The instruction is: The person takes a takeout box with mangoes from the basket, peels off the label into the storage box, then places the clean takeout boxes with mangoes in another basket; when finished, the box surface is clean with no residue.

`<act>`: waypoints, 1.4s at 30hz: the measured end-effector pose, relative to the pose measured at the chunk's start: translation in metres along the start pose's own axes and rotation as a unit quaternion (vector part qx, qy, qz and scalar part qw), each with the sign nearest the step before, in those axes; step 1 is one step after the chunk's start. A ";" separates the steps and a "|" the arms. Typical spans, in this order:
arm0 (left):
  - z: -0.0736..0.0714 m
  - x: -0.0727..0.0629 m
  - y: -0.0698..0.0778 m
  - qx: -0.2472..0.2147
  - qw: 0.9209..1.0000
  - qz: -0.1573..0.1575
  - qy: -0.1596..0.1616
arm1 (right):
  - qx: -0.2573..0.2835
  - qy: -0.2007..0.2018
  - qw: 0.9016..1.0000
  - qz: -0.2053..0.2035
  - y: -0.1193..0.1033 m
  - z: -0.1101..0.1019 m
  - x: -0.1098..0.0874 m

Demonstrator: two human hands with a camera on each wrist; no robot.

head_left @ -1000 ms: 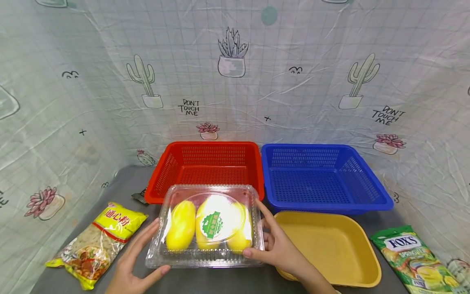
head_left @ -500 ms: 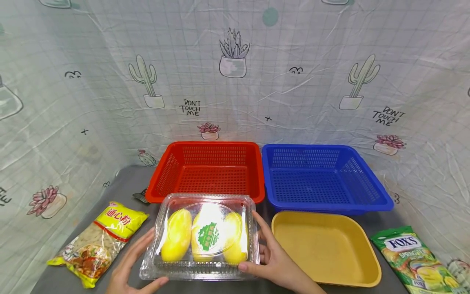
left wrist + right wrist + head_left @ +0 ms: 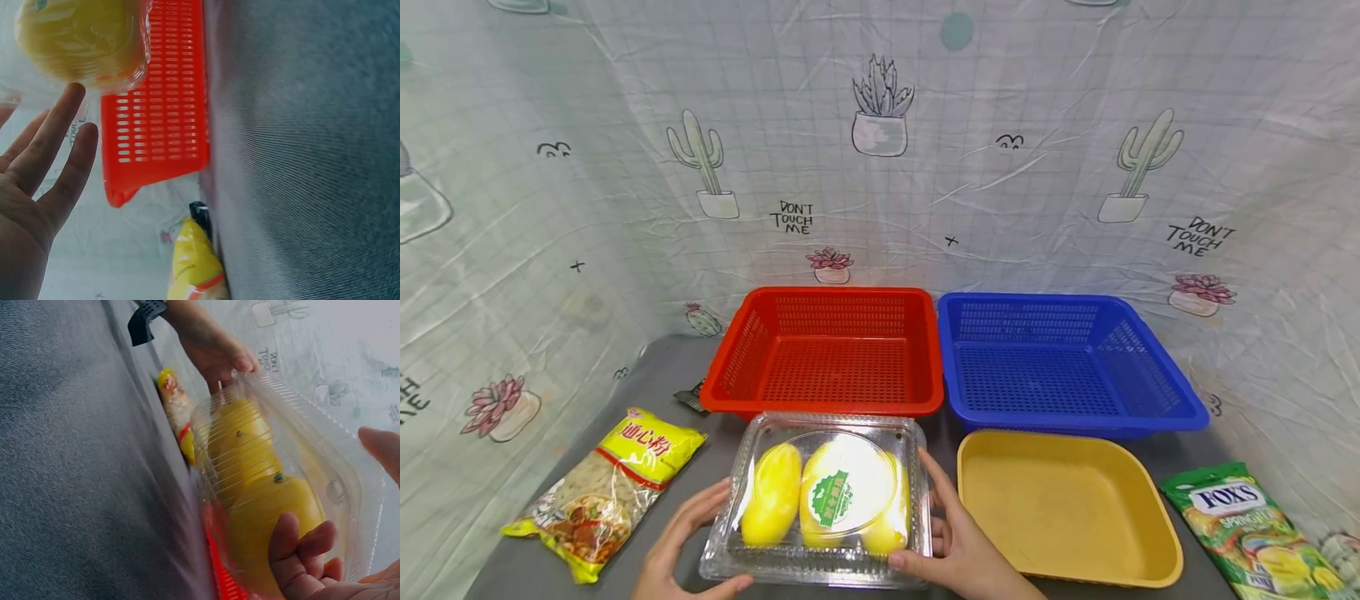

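A clear plastic clamshell box (image 3: 850, 571) of yellow mangoes (image 3: 772, 492) sits low in the middle of the head view, a green label (image 3: 831, 498) on its lid. My left hand (image 3: 685, 542) holds the box's left side, its thumb by the front corner. In the left wrist view, that hand's fingers (image 3: 47, 144) reach up to the box fairly straight. Gripping the other side is my right hand (image 3: 958, 542), thumb over the front edge and fingers at the side. The right wrist view has the box (image 3: 275, 469) raised off the grey surface, several fingers curled against it.
A red basket (image 3: 823, 408) stands behind the box, with a blue basket (image 3: 1067, 423) to its right. In front of the blue one lies a yellow tray (image 3: 1067, 508). Bags of pasta (image 3: 613, 492) and Fox's candy (image 3: 1255, 533) lie at the sides. A small dark packet (image 3: 691, 397) pokes out by the red basket.
The mango box and both hands have come lower and nearer to me, away from the red basket, showing more of its front rim. Both hands keep their places on the box.
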State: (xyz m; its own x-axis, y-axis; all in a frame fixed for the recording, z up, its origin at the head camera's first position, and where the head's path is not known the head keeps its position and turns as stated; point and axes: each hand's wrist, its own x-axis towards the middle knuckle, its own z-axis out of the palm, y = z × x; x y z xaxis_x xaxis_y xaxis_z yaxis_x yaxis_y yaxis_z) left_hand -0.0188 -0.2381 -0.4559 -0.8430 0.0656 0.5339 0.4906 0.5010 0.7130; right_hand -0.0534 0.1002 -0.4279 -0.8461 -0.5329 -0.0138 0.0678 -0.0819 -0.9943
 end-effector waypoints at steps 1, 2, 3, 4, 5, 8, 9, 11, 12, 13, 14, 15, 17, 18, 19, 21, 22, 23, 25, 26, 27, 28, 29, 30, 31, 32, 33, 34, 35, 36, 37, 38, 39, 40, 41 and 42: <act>0.001 0.000 -0.001 0.000 1.000 -0.004 -0.002 | -0.003 0.002 1.000 0.003 0.000 0.000 0.000; 0.001 0.000 -0.003 -0.001 1.000 -0.003 -0.003 | -0.008 0.005 1.000 0.007 0.001 0.000 -0.001; 0.002 0.000 -0.004 -0.005 1.000 0.001 -0.003 | -0.016 0.009 1.000 0.011 0.001 -0.001 -0.001; 0.002 0.000 -0.006 -0.008 1.000 0.004 -0.003 | -0.022 0.011 1.000 0.015 0.001 -0.001 -0.001; 0.003 0.000 -0.008 -0.013 1.000 0.016 -0.003 | -0.029 0.013 0.999 0.019 0.001 -0.002 -0.001; 0.004 -0.002 -0.014 -0.030 0.999 0.034 -0.006 | -0.046 0.021 0.998 0.033 0.002 -0.003 0.000; 0.005 -0.002 -0.016 -0.031 0.999 0.032 -0.009 | -0.050 0.023 0.998 0.035 0.002 -0.003 0.000; 0.005 -0.003 -0.020 -0.023 0.999 0.024 -0.018 | -0.053 0.025 0.997 0.040 0.003 -0.003 0.001; 0.005 -0.003 -0.021 -0.016 1.000 0.008 -0.023 | -0.052 0.028 0.997 0.043 0.004 -0.003 0.001; 0.005 -0.003 -0.022 -0.007 1.000 -0.008 -0.029 | -0.052 0.029 0.997 0.045 0.005 -0.004 0.002; 0.005 -0.003 -0.023 0.000 0.999 -0.019 -0.034 | -0.049 0.029 0.997 0.048 0.006 -0.004 0.003; 0.005 -0.003 -0.024 0.008 0.999 -0.029 -0.039 | -0.049 0.030 0.997 0.051 0.007 -0.004 0.003; 0.005 -0.002 -0.026 0.018 0.998 -0.040 -0.046 | -0.044 0.030 0.997 0.057 0.008 -0.004 0.005; 0.005 -0.002 -0.026 0.018 0.998 -0.044 -0.047 | -0.043 0.029 0.997 0.059 0.009 -0.004 0.005; 0.005 -0.002 -0.027 0.018 0.998 -0.043 -0.047 | -0.042 0.028 0.997 0.062 0.009 -0.004 0.006; 0.006 -0.001 -0.028 0.020 0.998 -0.040 -0.045 | -0.046 0.029 0.996 0.067 0.009 -0.005 0.007; 0.006 0.000 -0.028 0.021 0.998 -0.041 -0.044 | -0.046 0.030 0.996 0.070 0.009 -0.005 0.007; 0.007 0.000 -0.028 0.023 0.998 -0.042 -0.042 | -0.048 0.030 0.996 0.073 0.009 -0.005 0.008; 0.008 0.002 -0.029 0.026 0.998 -0.042 -0.041 | -0.053 0.032 0.995 0.079 0.009 -0.006 0.009; 0.008 0.003 -0.029 0.029 0.998 -0.045 -0.041 | -0.055 0.034 0.995 0.081 0.009 -0.006 0.009; 0.009 0.003 -0.029 0.033 0.997 -0.046 -0.042 | -0.057 0.035 0.994 0.082 0.010 -0.006 0.009; 0.009 0.004 -0.030 0.039 0.997 -0.049 -0.042 | -0.059 0.035 0.994 0.084 0.011 -0.006 0.010; 0.010 0.004 -0.030 0.044 0.997 -0.051 -0.043 | -0.059 0.034 0.994 0.085 0.011 -0.007 0.010; 0.011 0.004 -0.031 0.049 0.996 -0.053 -0.043 | -0.058 0.033 0.994 0.087 0.012 -0.007 0.011; 0.011 0.004 -0.031 0.055 0.996 -0.059 -0.043 | -0.058 0.031 0.994 0.088 0.013 -0.007 0.011; 0.011 0.004 -0.031 0.060 0.995 -0.063 -0.043 | -0.059 0.029 0.994 0.089 0.014 -0.007 0.012; 0.011 0.004 -0.031 0.062 0.995 -0.066 -0.043 | -0.060 0.026 0.994 0.089 0.015 -0.007 0.012; 0.011 0.004 -0.032 0.064 0.995 -0.067 -0.043 | -0.062 0.023 0.994 0.089 0.016 -0.007 0.013; 0.011 0.004 -0.032 0.064 0.995 -0.068 -0.043 | -0.064 0.022 0.994 0.090 0.016 -0.007 0.013; 0.011 0.004 -0.032 0.063 0.995 -0.068 -0.043 | -0.067 0.020 0.994 0.089 0.017 -0.007 0.014; 0.011 0.004 -0.031 0.061 0.995 -0.069 -0.043 | -0.072 0.020 0.993 0.087 0.017 -0.007 0.014; 0.011 0.004 -0.031 0.061 0.995 -0.071 -0.043 | -0.081 0.022 0.993 0.086 0.018 -0.007 0.015; 0.011 0.005 -0.031 0.061 0.995 -0.073 -0.043 | -0.088 0.025 0.992 0.084 0.018 -0.007 0.015; 0.012 0.006 -0.030 0.062 0.994 -0.075 -0.042 | -0.096 0.028 0.992 0.082 0.018 -0.007 0.016; 0.012 0.007 -0.030 0.064 0.994 -0.080 -0.042 | -0.103 0.031 0.991 0.080 0.019 -0.007 0.016; 0.013 0.007 -0.030 0.065 0.993 -0.084 -0.042 | -0.112 0.033 0.990 0.076 0.019 -0.007 0.017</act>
State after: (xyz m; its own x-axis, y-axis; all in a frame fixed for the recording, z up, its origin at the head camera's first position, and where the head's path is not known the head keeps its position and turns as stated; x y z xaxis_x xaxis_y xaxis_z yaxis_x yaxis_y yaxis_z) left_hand -0.0426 -0.2417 -0.4793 -0.9286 0.0405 0.3688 0.3133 0.6181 0.7210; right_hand -0.0704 0.0955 -0.4481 -0.8686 -0.4676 -0.1637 0.0838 0.1870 -0.9788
